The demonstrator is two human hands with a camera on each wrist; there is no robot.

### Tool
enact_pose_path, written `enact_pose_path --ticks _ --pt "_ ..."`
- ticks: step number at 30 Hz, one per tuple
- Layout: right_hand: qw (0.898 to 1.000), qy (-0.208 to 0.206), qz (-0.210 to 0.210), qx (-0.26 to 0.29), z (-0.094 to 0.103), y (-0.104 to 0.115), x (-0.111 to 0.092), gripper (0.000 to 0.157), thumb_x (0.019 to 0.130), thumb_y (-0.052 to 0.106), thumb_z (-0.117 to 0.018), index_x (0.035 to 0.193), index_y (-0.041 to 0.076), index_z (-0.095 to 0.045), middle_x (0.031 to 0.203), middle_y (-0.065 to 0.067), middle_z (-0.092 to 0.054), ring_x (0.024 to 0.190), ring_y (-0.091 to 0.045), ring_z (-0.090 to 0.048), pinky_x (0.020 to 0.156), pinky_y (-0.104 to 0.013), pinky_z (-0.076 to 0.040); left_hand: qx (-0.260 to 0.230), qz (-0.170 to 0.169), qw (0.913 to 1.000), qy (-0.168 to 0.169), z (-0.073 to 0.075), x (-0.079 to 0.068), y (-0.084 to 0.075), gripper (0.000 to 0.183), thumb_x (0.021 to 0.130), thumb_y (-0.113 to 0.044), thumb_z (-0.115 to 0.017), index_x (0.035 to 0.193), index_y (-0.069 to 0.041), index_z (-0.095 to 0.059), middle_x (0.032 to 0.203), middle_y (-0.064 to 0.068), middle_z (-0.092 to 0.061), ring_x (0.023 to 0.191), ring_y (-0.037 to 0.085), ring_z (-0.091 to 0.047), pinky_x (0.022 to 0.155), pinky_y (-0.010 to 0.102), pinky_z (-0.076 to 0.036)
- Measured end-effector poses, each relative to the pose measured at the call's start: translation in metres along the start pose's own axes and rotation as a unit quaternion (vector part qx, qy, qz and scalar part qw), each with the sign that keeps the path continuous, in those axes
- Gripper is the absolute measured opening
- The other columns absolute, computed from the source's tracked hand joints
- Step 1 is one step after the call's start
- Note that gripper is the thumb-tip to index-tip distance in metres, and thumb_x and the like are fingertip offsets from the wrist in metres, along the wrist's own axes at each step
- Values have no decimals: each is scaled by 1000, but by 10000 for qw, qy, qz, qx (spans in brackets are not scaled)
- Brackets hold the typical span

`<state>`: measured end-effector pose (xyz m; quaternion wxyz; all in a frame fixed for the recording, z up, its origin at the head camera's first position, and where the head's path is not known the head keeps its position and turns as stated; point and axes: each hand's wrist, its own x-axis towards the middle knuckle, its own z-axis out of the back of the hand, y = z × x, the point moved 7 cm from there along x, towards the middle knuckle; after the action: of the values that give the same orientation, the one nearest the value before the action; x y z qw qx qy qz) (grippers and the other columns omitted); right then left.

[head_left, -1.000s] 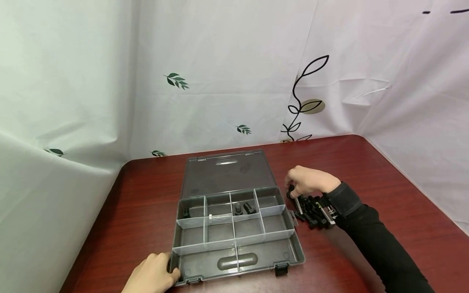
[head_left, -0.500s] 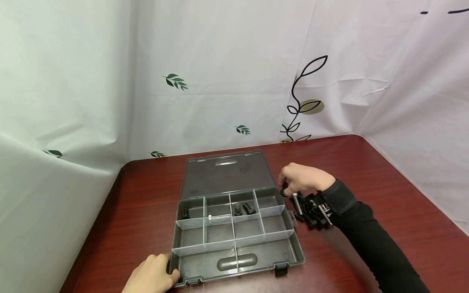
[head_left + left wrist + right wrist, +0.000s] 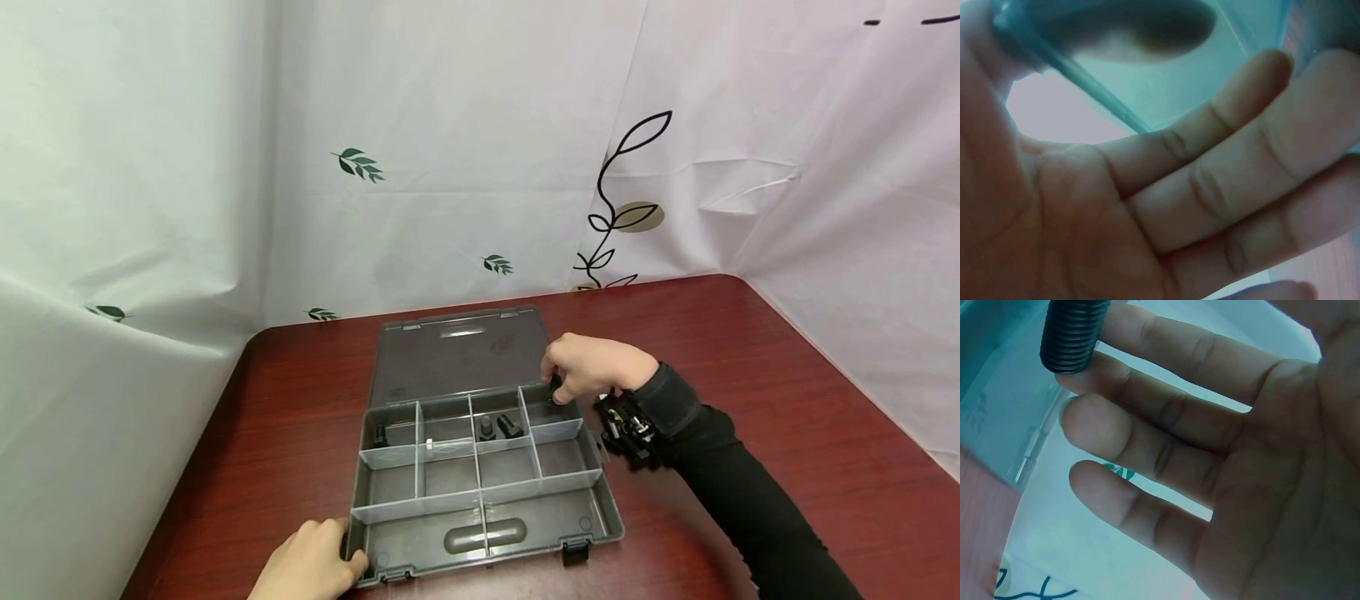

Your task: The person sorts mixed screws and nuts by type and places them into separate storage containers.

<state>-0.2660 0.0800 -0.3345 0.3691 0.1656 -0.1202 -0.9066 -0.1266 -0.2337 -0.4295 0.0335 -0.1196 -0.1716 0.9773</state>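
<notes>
Black bolt (image 3: 1074, 337) in the right hand (image 3: 596, 367): that hand pinches it over the far right compartment of a partitioned box (image 3: 555, 510), threaded end showing in the right wrist view. The left hand (image 3: 311, 562) grips the box's near left corner, thumb on one side of the wall and fingers on the other.

As far as can be judged, the sorting is at an early stage. One dark bolt (image 3: 381, 435) lies in the far left compartment, and two black bolts (image 3: 498, 427) share the third along the far row. A small pale piece (image 3: 430, 444) sits at the near divider of the second; its kind is too small to tell. A pile of hardware (image 3: 633, 454), mostly black with some light pieces, is left on the table (image 3: 300, 392), just right of the box and partly hidden by the right wrist.

The held bolt is a ridged, round shaft with a blunt end. Box and lid (image 3: 457, 358) look like smoky, see-through plastic, the lid laid back on the far side; the dividers (image 3: 450, 502) are thin, cloudy strips. Red-brown wood grain marks the glossy tabletop, and creased white cloth (image 3: 450, 208) with printed leaves hangs behind.
</notes>
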Motion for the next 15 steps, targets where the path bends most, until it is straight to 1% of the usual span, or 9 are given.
enact_pose_path --ticks 1,7,15 --pt "10000 -8 25 -40 0 2 1 30 75 17 -69 103 5 -67 95 -2 -64 77 -8 -55 71 -27 -45 0 1 10000 -1 0 0 0 18 68 -27 -66 74 -13 -55 67 0 -55 60 17 -45 57 42 -39" --pt "9998 43 117 -147 0 13 9 29 76 19 -70 102 6 -67 97 -1 -64 81 -10 -57 72 -27 -45 27 9 10000 -6 0 0 1 19 68 -28 -66 75 -13 -57 69 1 -56 61 17 -47 57 42 -40" --pt "9994 73 249 -237 -3 24 17 28 76 19 -70 101 7 -68 99 0 -63 89 -16 -58 75 -27 -44 66 -94 9999 -107 2 0 -1 21 67 -28 -67 76 -12 -58 70 2 -59 62 16 -50 58 42 -41"
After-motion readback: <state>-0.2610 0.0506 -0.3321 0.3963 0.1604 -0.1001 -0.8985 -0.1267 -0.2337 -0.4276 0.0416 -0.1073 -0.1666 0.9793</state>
